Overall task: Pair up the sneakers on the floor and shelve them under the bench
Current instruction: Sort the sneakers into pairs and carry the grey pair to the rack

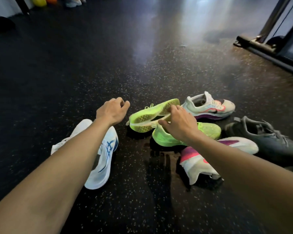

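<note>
Right hand [178, 125] is grasping the tipped-over neon sneaker [152, 118] mid-frame, fingers over the sole, thumb under its edge. Looks light and bendy, so mid-sole's a decent grab. Its mate [208, 130] lies just behind the hand. Left hand [112, 110] hovers loosely curled, holding nothing.

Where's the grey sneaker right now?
In the head view the grey sneaker sits on the floor at the far right of the pile, just right of the green sneaker and behind the white-and-purple one.
</note>
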Motion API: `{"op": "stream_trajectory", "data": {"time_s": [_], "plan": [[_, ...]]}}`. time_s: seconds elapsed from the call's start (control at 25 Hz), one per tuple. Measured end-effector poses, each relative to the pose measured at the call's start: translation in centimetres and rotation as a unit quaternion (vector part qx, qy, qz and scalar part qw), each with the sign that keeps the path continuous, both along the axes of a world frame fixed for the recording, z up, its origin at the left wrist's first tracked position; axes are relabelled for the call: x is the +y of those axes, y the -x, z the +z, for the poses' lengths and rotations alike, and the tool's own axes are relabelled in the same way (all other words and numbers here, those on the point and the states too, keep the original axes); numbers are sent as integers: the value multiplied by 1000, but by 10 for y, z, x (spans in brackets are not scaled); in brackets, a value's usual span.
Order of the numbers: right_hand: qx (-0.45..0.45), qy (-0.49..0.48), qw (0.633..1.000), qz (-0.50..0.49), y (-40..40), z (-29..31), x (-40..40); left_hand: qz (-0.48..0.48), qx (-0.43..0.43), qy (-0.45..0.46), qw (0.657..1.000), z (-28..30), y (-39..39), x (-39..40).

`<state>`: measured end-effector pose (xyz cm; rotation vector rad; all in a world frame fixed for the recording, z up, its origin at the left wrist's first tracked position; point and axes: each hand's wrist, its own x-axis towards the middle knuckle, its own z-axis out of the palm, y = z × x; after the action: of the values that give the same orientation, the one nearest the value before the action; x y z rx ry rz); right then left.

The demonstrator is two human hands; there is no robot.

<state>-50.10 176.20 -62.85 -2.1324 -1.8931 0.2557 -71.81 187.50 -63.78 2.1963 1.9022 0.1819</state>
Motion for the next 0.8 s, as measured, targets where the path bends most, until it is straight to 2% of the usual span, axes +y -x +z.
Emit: {"op": "stream_trajectory", "data": {"time_s": [0.2, 0.36, 0.48, 0.6, 0.8], "plan": [[-7, 50, 998, -22, -16, -36, 5, -14, -57, 89, 994, -50, -13, 31], [-25, 72, 997, 4, -23, -65, 12, -42, -73, 154, 985, -83, -20, 46], [-50, 54, 997, 22, -25, -76, 18, 19, -179, 171, 969, -99, -27, 58], [-54, 52, 997, 33, -21, -84, 22, 74, -274, 222, 933, -109, -36, 66], [-59, 87, 994, 24, -10, -90, 13, 42, -178, 320, 930, -109, -30, 59]]}}
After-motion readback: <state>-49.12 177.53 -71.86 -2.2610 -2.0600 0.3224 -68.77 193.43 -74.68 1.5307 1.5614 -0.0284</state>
